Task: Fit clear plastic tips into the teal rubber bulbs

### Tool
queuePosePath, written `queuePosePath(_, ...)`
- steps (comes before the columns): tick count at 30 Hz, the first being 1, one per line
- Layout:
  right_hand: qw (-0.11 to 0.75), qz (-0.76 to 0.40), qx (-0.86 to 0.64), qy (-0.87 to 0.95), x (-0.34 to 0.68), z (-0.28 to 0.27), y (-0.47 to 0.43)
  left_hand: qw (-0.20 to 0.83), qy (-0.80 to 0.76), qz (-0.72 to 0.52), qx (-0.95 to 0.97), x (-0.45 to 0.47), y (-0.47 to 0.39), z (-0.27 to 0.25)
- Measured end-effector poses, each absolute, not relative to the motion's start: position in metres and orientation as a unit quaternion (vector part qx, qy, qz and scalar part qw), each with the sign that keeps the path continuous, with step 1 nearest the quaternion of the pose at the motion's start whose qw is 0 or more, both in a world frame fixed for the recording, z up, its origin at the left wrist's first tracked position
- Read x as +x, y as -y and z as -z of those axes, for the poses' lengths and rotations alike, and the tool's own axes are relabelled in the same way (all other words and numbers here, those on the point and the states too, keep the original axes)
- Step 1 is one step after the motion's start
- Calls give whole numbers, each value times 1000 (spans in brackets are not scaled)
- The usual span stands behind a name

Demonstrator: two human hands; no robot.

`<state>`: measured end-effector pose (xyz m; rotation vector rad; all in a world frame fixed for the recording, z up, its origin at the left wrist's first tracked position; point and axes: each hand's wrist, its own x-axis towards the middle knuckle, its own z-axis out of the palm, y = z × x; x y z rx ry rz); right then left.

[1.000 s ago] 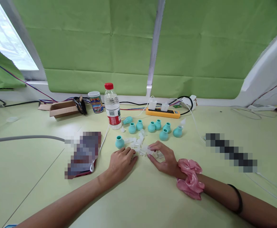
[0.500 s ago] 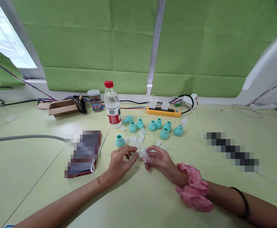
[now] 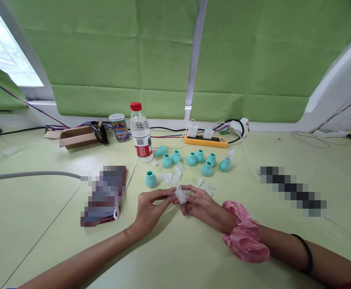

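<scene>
Between my hands is a small translucent white plastic piece (image 3: 180, 195), with short tube-like parts. My right hand (image 3: 200, 204) has its fingers closed around it from the right. Thumb and forefinger of my left hand (image 3: 151, 206) pinch at its left side; whether they hold a separate small part is too small to tell. Just beyond my fingers lie loose translucent white pieces (image 3: 171, 178), with more white pieces (image 3: 208, 188) to the right. Several turquoise rubber bulbs (image 3: 150, 179) stand open end up behind them, and one turquoise bulb (image 3: 161, 151) lies on its side.
A red-capped water bottle (image 3: 141, 136) and a can (image 3: 119, 127) stand at the back, near an open cardboard box (image 3: 79, 137). An orange power strip (image 3: 206, 141) with cables lies behind the bulbs. A blurred phone-like object (image 3: 105, 196) lies left, another pixelated object (image 3: 292, 190) right.
My left fingers have closed in on the white piece and now meet it. The piece has turned in my right hand, its wide end toward me. The view has shifted slightly.
</scene>
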<state>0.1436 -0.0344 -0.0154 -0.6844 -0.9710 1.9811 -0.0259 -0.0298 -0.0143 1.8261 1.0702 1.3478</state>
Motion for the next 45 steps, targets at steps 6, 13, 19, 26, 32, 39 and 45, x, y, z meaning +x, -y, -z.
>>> queuePosePath(6,385,-805,-264,365,144,16,34,68,-312,-499,806,-31,24,21)
queuePosePath(13,414,-814,-252,321,144,24,31,-155,-202,-374,892,-30,27,21)
queuePosePath(19,423,-811,-250,318,143,23,32,-29,-225,-395,890,-30,38,18)
queuePosePath(26,425,-806,-236,339,142,20,32,262,-360,-445,777,-31,37,6)
queuePosePath(32,429,-776,-249,390,143,19,33,408,-415,-452,676,-26,30,2)
queuePosePath(39,457,-712,-296,444,142,21,33,647,-373,-348,567,-22,30,1)
queuePosePath(45,482,-641,-315,508,139,15,37,752,-314,-333,474,-23,28,-1)
